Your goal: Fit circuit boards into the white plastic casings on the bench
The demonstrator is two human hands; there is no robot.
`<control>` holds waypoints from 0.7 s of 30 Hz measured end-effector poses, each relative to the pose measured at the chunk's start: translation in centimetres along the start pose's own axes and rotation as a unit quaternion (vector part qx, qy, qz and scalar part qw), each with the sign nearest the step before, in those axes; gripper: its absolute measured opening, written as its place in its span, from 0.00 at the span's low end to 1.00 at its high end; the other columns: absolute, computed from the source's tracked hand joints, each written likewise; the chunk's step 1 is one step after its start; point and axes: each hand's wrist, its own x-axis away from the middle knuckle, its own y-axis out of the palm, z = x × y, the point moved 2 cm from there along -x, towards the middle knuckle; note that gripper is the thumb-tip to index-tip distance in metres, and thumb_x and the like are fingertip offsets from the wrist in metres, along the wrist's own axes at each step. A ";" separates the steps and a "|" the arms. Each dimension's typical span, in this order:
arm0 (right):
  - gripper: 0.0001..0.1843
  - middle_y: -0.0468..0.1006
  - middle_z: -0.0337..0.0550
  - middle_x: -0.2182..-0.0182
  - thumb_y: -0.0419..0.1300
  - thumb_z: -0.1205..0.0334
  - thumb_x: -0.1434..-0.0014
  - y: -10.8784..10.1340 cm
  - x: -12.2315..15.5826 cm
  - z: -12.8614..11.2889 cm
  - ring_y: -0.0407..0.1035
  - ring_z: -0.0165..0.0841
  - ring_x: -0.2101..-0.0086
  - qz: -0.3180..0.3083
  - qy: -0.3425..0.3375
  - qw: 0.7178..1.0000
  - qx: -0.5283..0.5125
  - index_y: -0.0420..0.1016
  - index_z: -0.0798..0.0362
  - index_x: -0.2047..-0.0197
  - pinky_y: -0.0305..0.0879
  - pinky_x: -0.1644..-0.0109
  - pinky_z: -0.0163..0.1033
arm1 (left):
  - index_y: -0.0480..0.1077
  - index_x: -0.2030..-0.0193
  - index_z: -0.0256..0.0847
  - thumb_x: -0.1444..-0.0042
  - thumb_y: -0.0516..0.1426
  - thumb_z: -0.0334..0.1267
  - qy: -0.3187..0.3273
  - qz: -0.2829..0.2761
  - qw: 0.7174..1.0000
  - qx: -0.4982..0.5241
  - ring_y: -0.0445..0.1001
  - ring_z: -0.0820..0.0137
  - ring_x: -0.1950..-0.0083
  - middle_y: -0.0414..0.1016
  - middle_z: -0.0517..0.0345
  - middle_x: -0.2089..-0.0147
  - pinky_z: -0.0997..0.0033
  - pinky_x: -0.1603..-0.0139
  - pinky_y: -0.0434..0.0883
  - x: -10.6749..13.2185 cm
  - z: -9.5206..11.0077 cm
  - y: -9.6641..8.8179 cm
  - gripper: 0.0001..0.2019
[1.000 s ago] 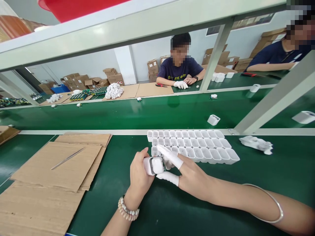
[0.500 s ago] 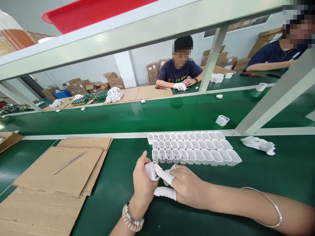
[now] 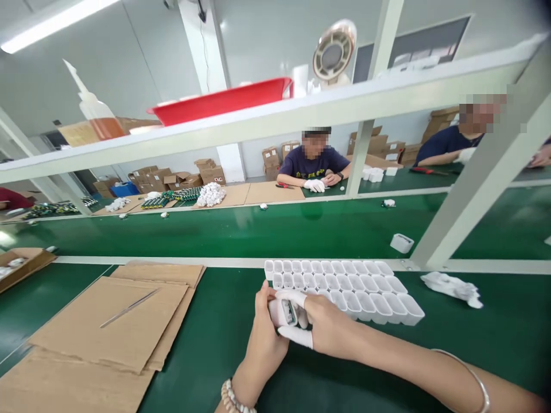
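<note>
A small white plastic housing (image 3: 278,314) is held between my two hands, its open end turned to the right. Inside that opening a green circuit board (image 3: 290,312) is partly visible. My left hand (image 3: 266,330) is closed around the housing's left side. My right hand (image 3: 329,321), with white finger cots on its fingers, grips the housing at the open end, thumb below and index finger above. Just beyond the hands, rows of similar open white housings (image 3: 379,303) stand on the green table; my right hand hides part of the front row.
Cardboard sheets (image 3: 103,338) lie at the left with metal tweezers (image 3: 129,308) on them. A crumpled white glove (image 3: 451,288) is at the right. One housing (image 3: 402,243) sits on the green belt (image 3: 215,235). A shelf (image 3: 241,126) crosses above. Co-workers sit opposite.
My view has tilted up, showing more of the shelf. My right index finger has moved from the housing's opening to its upper edge, and the circuit board inside now shows.
</note>
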 end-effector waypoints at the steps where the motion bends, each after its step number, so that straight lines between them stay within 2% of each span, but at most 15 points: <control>1: 0.24 0.74 0.38 0.70 0.60 0.57 0.44 -0.7 -0.6 0.4 0.68 0.31 0.73 0.012 0.015 1.000 -0.002 0.66 0.50 0.44 0.61 0.69 0.34 | 0.32 0.30 0.50 0.44 0.55 0.27 0.006 0.008 1.000 -0.016 0.68 0.64 0.49 0.60 0.46 0.44 0.59 0.48 0.70 -0.3 0.0 -0.2 0.43; 4: 0.21 0.75 0.38 0.69 0.59 0.59 0.43 -3.6 -3.4 3.1 0.69 0.31 0.71 0.075 0.073 0.992 0.073 0.68 0.51 0.46 0.61 0.67 0.33 | 0.35 0.30 0.49 0.42 0.52 0.27 -0.004 0.047 0.995 -0.084 0.65 0.63 0.48 0.56 0.44 0.42 0.58 0.48 0.69 -1.2 -0.4 -1.1 0.39; 6: 0.18 0.76 0.41 0.66 0.57 0.58 0.43 -5.9 -5.8 5.8 0.70 0.33 0.67 0.103 0.144 0.967 0.184 0.69 0.51 0.49 0.60 0.64 0.33 | 0.37 0.31 0.47 0.42 0.52 0.27 -0.032 0.072 0.991 -0.110 0.64 0.64 0.49 0.56 0.44 0.44 0.60 0.50 0.69 -1.6 -0.7 -1.9 0.36; 8: 0.11 0.76 0.46 0.65 0.58 0.59 0.44 -7.7 -7.9 8.8 0.70 0.37 0.65 0.096 0.184 0.955 0.213 0.73 0.55 0.58 0.59 0.65 0.35 | 0.40 0.32 0.46 0.42 0.51 0.28 -0.061 0.088 0.987 -0.118 0.64 0.64 0.50 0.56 0.45 0.46 0.61 0.51 0.70 -1.8 -1.2 -2.6 0.34; 10: 0.07 0.76 0.48 0.68 0.59 0.61 0.45 -8.8 -9.3 11.6 0.70 0.37 0.68 0.080 0.226 0.944 0.225 0.72 0.56 0.65 0.57 0.69 0.35 | 0.43 0.33 0.45 0.41 0.51 0.28 -0.083 0.094 0.985 -0.121 0.64 0.65 0.51 0.57 0.46 0.47 0.61 0.52 0.70 -2.0 -1.7 -3.1 0.31; 13: 0.07 0.74 0.43 0.71 0.61 0.62 0.43 -9.0 -9.6 14.5 0.68 0.31 0.72 0.054 0.290 0.925 0.241 0.71 0.57 0.68 0.59 0.70 0.34 | 0.46 0.35 0.43 0.42 0.50 0.27 -0.099 0.105 0.983 -0.113 0.64 0.64 0.50 0.57 0.47 0.48 0.61 0.51 0.70 -2.0 -2.3 -3.5 0.29; 15: 0.08 0.72 0.39 0.72 0.60 0.60 0.40 -8.9 -9.1 15.4 0.66 0.28 0.74 0.043 0.318 0.915 0.244 0.70 0.57 0.66 0.62 0.69 0.34 | 0.47 0.35 0.43 0.42 0.50 0.27 -0.104 0.113 0.983 -0.102 0.64 0.64 0.49 0.57 0.47 0.48 0.61 0.51 0.70 -2.1 -2.7 -3.6 0.29; 17: 0.07 0.73 0.41 0.70 0.59 0.62 0.40 -9.0 -8.7 15.4 0.67 0.29 0.73 0.054 0.327 0.910 0.248 0.71 0.59 0.63 0.64 0.68 0.35 | 0.48 0.36 0.43 0.43 0.49 0.26 -0.109 0.119 0.983 -0.088 0.64 0.63 0.48 0.57 0.47 0.48 0.61 0.52 0.70 -2.2 -3.1 -3.6 0.29; 21: 0.16 0.72 0.61 0.57 0.59 0.68 0.46 -10.2 -7.8 13.2 0.70 0.41 0.63 0.121 0.286 0.919 0.242 0.71 0.65 0.54 0.63 0.63 0.39 | 0.51 0.37 0.40 0.43 0.50 0.25 -0.120 0.117 0.983 -0.072 0.64 0.64 0.49 0.58 0.46 0.49 0.61 0.51 0.69 -2.4 -3.7 -3.6 0.27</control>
